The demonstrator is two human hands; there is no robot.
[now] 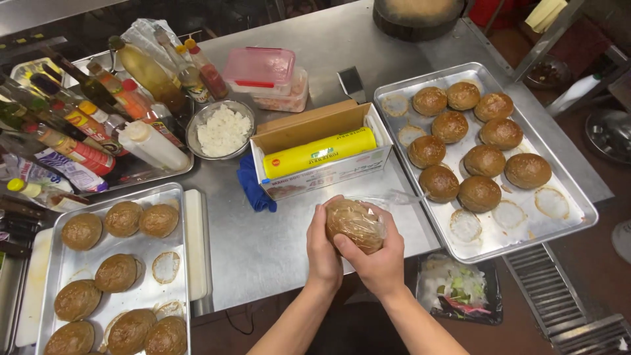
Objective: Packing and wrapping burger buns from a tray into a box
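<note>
Head view: both hands meet low in the middle of the frame, at about 6 o'clock, over the near edge of a stainless steel counter (276, 243). Between them is a wrapped bun (353, 225), a round brown bun covered in clear film. Its slightly longer axis runs from 10 o'clock to 4 o'clock, and its domed top faces up toward the camera.

The left hand (322, 253) cups the bun's left side, fingers curled around it, thumb up by the top edge. The right hand (380, 258) closes on the bun from below and right, thumb pressed on its lower face and fingers wrapped behind. A loose tail of clear film (401, 197) trails off toward 2 o'clock.

Just beyond the bun, at 12 o'clock, an open cardboard box (322, 141) holds a yellow roll of wrap (319, 152), with a blue cloth (253, 187) at its left end. At 3 o'clock a metal tray (559, 217) carries bare buns; at 8 o'clock a second tray (172, 197) holds more. At 10 o'clock are sauce bottles (98, 118) and a bowl of white crumbles (223, 130); a red-lidded container (259, 69) sits farther back. The floor at lower right is dark reddish with a metal drain grate (545, 289).
</note>
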